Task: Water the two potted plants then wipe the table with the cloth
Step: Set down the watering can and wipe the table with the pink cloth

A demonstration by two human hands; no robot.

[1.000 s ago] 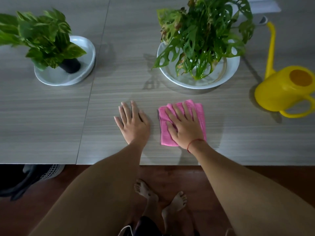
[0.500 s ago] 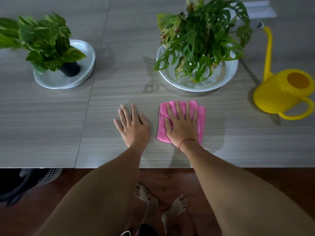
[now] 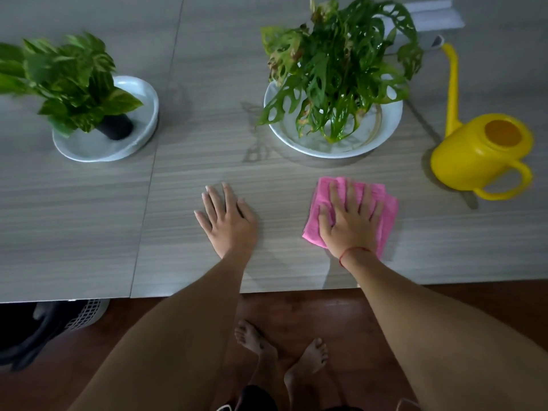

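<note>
Since half a second ago, my right hand (image 3: 351,222) has slid the cloth (image 3: 385,209) rightward, opening a gap from my left hand (image 3: 229,222). From the left: a pothos (image 3: 63,78) sits in its white dish (image 3: 142,93). My left hand lies flat on the table (image 3: 178,179), fingers loosely spread, holding nothing. The holey-leaved plant (image 3: 341,63) stands in a white bowl (image 3: 382,132). Below it, my right hand presses the pink cloth flat, fingers spread. A yellow can (image 3: 471,155) stands far right.
</note>
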